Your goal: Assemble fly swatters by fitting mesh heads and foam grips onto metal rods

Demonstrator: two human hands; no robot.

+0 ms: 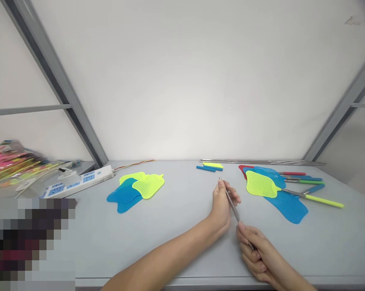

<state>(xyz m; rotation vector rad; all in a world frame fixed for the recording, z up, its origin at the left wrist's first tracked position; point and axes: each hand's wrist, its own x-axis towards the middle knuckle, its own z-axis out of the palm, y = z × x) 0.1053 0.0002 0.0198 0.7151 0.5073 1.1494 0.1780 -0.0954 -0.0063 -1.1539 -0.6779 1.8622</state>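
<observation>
The grey table (182,214) stretches across the lower half of the frame. There, right of the lower middle, I see the right hand (255,250) closed around the lower part of a metal rod (235,211), and the left hand (222,204) pinching it higher. Its upper tip stands out just past the left hand; the other end, among the right fingers, is hard to make out.
</observation>
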